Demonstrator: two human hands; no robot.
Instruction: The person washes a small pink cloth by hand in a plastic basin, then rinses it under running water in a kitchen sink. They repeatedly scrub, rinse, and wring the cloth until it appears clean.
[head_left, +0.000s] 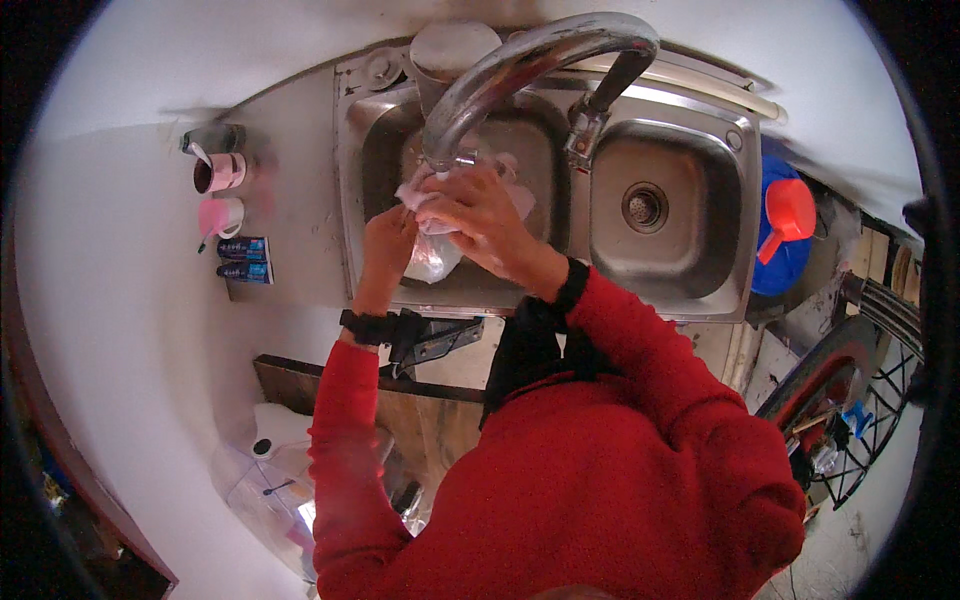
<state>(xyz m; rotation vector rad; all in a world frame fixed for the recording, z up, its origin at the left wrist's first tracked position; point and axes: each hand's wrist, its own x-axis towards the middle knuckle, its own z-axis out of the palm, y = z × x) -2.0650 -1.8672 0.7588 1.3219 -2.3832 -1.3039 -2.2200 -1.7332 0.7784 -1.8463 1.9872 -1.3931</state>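
A pale pink cloth (520, 198) is bunched up over the left basin (551, 135) of a steel double sink, just under the spout of the chrome faucet (450, 124). My right hand (480, 217) grips the cloth from above, with fingers curled over it. At its lower left edge, my left hand (386, 240) pinches the cloth, its fingertips partly hidden. Below the hands, a shiny, translucent whitish thing (433, 259) shows in the basin; whether it is a plastic bag or water I cannot tell.
The right basin (675, 217) has a drain strainer (645, 208). Left on the counter are mugs (225, 172) and toothpaste tubes (244, 259). A white container (454, 52) stands behind the sink. A red dipper (789, 210) lies on a blue lid (780, 277) at right, near a bicycle wheel (825, 360).
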